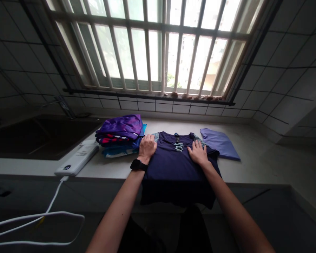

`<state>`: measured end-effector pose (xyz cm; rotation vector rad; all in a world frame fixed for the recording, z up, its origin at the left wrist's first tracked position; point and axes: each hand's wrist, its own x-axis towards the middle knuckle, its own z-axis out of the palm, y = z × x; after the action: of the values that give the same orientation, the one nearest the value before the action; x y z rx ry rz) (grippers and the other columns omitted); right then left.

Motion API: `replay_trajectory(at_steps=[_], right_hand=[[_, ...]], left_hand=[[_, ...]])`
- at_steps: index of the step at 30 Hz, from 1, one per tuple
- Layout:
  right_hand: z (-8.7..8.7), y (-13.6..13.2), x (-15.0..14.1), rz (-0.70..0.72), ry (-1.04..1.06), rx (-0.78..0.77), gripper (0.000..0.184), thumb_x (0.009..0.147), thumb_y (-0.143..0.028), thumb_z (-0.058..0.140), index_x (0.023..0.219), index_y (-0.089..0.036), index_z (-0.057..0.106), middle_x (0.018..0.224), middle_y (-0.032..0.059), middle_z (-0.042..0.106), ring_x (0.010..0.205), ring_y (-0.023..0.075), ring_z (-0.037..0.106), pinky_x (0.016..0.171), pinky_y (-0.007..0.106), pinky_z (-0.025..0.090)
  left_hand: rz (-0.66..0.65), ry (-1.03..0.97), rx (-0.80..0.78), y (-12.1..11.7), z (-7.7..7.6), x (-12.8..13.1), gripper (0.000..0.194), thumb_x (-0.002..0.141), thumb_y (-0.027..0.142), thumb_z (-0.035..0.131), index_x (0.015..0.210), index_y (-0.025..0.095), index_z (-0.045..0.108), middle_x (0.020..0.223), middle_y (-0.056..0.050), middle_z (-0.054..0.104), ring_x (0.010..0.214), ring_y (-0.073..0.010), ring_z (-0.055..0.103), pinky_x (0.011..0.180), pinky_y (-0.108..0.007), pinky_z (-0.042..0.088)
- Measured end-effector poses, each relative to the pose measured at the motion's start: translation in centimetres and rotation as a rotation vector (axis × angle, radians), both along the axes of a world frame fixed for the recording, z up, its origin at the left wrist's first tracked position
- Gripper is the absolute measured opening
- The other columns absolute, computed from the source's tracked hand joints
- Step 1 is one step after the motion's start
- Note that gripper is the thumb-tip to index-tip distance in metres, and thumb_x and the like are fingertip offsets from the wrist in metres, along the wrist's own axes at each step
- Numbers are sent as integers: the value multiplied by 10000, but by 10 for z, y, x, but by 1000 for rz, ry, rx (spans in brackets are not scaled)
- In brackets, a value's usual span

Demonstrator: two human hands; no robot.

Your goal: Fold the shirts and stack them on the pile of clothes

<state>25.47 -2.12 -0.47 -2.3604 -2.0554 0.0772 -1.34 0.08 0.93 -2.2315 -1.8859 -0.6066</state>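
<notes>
A dark purple top (173,165) with a small knot fastening at the neck lies flat on the pale counter (255,165), its hem hanging over the front edge. My left hand (146,147), a black watch on its wrist, rests at the garment's left shoulder with fingers curled on the cloth. My right hand (198,153) lies flat on the right shoulder, fingers spread.
A stack of folded purple, red and blue clothes (121,135) sits just left of the top. A lilac folded cloth (219,142) lies to its right. A white power bank (77,160) with a white cable (37,219) rests near a dark sink (42,135). A barred window (152,45) is behind.
</notes>
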Motion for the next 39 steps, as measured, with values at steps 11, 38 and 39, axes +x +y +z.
replay_trajectory(at_steps=[11, 38, 39], right_hand=[[-5, 1, 0, 16, 16, 46, 687, 1080, -429, 196, 1647, -52, 291, 1740, 170, 179, 1610, 295, 161, 1286, 532, 143], [-6, -1, 0, 42, 103, 103, 683, 1055, -387, 250, 1629, -21, 317, 1727, 174, 223, 1604, 302, 190, 1288, 532, 137], [-6, 0, 0, 43, 103, 105, 682, 1056, -386, 251, 1629, -22, 317, 1727, 173, 223, 1604, 301, 191, 1288, 531, 137]], left_hand=[[163, 207, -161, 13, 33, 6, 295, 988, 122, 469, 1188, 78, 681, 1296, -272, 645, 1270, -376, 556, 1022, -429, 400], [81, 325, -517, 37, 63, -7, 346, 730, 113, 653, 1074, 135, 690, 1052, -178, 756, 977, -284, 697, 833, -330, 525], [73, 299, -491, 37, 62, -7, 354, 743, 109, 631, 1092, 135, 683, 1060, -178, 754, 967, -276, 693, 827, -331, 523]])
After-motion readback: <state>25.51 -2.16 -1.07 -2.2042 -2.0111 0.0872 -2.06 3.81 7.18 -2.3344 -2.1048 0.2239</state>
